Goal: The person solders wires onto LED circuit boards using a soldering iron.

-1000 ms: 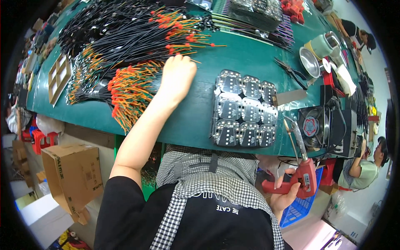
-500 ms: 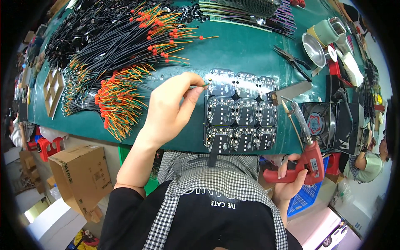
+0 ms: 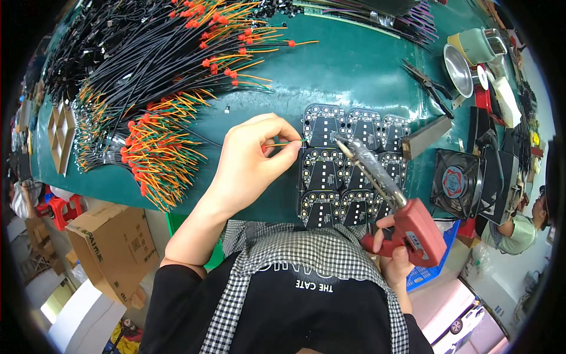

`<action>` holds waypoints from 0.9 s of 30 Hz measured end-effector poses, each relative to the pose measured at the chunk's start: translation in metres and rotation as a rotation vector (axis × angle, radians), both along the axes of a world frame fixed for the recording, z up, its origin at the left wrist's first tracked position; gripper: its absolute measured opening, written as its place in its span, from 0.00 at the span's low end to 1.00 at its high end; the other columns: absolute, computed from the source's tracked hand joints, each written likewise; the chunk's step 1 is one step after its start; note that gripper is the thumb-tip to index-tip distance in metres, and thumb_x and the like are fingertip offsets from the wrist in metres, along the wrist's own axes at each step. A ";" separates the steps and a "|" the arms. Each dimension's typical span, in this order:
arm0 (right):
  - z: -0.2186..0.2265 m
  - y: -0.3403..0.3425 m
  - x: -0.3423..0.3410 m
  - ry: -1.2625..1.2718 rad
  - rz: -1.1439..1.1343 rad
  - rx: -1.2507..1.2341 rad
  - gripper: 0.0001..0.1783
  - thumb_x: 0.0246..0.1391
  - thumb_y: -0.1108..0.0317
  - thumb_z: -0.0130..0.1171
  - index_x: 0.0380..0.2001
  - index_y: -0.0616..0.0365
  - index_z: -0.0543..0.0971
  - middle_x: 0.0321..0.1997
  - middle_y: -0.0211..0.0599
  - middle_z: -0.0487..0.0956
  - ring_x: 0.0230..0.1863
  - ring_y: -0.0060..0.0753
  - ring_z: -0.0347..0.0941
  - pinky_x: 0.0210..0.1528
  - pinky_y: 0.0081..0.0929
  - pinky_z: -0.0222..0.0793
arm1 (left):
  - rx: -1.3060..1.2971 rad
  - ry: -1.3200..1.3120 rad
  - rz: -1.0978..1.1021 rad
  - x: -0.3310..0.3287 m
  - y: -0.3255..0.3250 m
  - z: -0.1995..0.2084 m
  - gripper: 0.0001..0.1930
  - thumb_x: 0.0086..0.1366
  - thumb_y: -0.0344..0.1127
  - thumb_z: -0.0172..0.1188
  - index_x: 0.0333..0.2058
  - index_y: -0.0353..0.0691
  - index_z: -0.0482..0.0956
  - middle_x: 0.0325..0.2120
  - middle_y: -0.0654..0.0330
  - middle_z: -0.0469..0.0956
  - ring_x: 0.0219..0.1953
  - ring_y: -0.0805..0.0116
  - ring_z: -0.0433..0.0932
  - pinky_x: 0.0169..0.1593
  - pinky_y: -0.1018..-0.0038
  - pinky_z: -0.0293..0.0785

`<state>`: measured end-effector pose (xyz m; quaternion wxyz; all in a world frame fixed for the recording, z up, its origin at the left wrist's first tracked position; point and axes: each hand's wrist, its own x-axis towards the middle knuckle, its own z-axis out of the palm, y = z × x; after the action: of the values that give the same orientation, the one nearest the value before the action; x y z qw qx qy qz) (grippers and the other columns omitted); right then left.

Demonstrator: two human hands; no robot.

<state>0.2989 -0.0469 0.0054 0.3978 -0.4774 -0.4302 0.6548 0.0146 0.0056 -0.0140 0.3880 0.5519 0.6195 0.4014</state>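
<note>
Thumb and forefinger of my left hand (image 3: 250, 168) pinch a thin wire (image 3: 282, 144), its tip at the left edge of a panel of black circuit boards (image 3: 321, 174). The panel lies on the green table, with several boards in rows and small pale parts on them. In my right hand (image 3: 396, 262) is a red soldering gun (image 3: 420, 233), gripped by its handle. Its long metal barrel (image 3: 377, 177) reaches up and left over the panel, the tip above the upper boards, right of the wire's end and apart from it. The barrel hides part of the middle boards.
Black cables (image 3: 147, 65) with red connectors and orange and green wire ends heap at the left. Right of the panel are a metal bar (image 3: 427, 137), pliers (image 3: 429, 85), a metal dish (image 3: 458, 71) and a fan (image 3: 455, 180). A cardboard box (image 3: 115, 245) stands below the table's left side.
My right hand has raised the soldering gun and swung its barrel left over the panel. My left hand, still pinching the wire, sits slightly lower and further right in view.
</note>
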 end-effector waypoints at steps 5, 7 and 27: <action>-0.004 0.003 -0.002 0.028 0.088 -0.038 0.40 0.49 0.48 0.64 0.57 0.64 0.65 0.51 0.49 0.73 0.29 0.26 0.69 0.33 0.24 0.67 | -0.013 0.096 0.024 0.007 0.000 0.000 0.04 0.52 0.23 0.61 0.28 0.35 0.76 0.18 0.65 0.72 0.20 0.83 0.64 0.23 0.83 0.57; -0.005 0.003 -0.003 0.006 0.103 -0.035 0.40 0.49 0.48 0.64 0.57 0.63 0.65 0.51 0.49 0.74 0.30 0.26 0.69 0.33 0.22 0.67 | -0.028 0.099 0.027 0.008 0.000 0.000 0.04 0.52 0.23 0.61 0.28 0.35 0.76 0.18 0.65 0.72 0.19 0.83 0.65 0.23 0.82 0.57; 0.000 0.015 -0.017 -0.264 0.108 0.015 0.40 0.47 0.38 0.61 0.45 0.67 0.69 0.28 0.37 0.74 0.21 0.22 0.66 0.23 0.19 0.59 | -0.208 -0.038 0.055 0.007 0.009 -0.004 0.03 0.56 0.22 0.58 0.27 0.33 0.73 0.12 0.76 0.62 0.17 0.90 0.56 0.20 0.86 0.49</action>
<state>0.2822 -0.0319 0.0051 0.3056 -0.5324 -0.5087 0.6037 0.0212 0.0145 -0.0180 0.4437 0.4835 0.6652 0.3561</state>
